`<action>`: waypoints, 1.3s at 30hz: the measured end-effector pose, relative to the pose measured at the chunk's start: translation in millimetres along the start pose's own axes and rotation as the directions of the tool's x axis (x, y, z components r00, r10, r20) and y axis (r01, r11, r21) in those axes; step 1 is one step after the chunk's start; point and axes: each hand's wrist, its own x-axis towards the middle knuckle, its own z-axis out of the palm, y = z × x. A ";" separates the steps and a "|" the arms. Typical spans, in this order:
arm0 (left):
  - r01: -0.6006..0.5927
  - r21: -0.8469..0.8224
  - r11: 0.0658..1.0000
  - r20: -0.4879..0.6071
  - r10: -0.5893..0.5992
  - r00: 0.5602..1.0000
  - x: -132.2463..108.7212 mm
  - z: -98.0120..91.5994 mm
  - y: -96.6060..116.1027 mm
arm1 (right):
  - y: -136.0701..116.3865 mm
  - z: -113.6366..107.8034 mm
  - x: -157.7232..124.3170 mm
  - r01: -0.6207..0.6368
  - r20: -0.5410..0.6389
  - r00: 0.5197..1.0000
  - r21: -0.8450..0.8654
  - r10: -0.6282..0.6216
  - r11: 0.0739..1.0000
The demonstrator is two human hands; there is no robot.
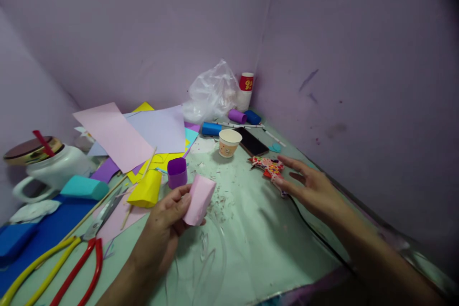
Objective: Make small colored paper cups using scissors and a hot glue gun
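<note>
My left hand (171, 215) is closed around a pink paper tube (200, 199), thumb on its near side. My right hand (309, 186) reaches over the table with thumb and fingers apart. Its fingertips are at the flower-patterned glue gun (269, 166), which lies on the table with a black cord (315, 234) trailing toward me; whether they touch it I cannot tell. A purple paper tube (177, 173) stands just behind my left hand. Left of it a yellow paper tube (146, 189) lies tilted. Beyond the tubes stands a small paper cup (230, 143).
Large scissors (93, 229) with red and yellow handles lie open at the left, near a white mug (53, 172) and a turquoise paper tube (84, 188). Coloured paper sheets (154, 126) pile up behind. A phone (252, 141), plastic bag (211, 91) and stacked cups (245, 91) are toward the corner walls.
</note>
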 end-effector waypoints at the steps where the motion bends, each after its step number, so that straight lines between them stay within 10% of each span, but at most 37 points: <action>1: 0.016 -0.002 1.000 0.017 -0.016 1.000 -0.4 0.1 -1.8 | -6.1 6.5 -4.6 0.055 0.037 0.998 0.050 -0.057 0.997; 7: 0.047 0.055 0.997 0.127 -0.054 0.990 -1.2 2.2 -11.0 | -27.5 53.9 -14.4 0.254 0.379 0.859 0.267 -0.343 0.930; 15: 0.007 0.100 0.995 0.182 -0.026 0.983 6.1 -1.2 -21.0 | -19.2 80.2 -17.3 0.230 0.449 0.819 0.315 -0.358 0.921; 20: 0.008 0.162 0.987 0.134 -0.030 0.991 6.8 -2.3 -23.4 | -19.4 91.5 -24.4 0.097 0.445 0.867 0.294 -0.226 0.951; 28: -0.398 0.457 0.796 0.062 0.417 0.907 0.7 -3.6 -24.9 | -13.5 100.2 -23.0 -0.136 0.309 0.950 0.534 -0.043 0.834; 39: -0.394 0.590 0.705 0.042 0.460 0.887 0.9 -3.1 -28.2 | -16.6 103.9 -29.6 -0.178 0.282 0.959 0.505 0.034 0.844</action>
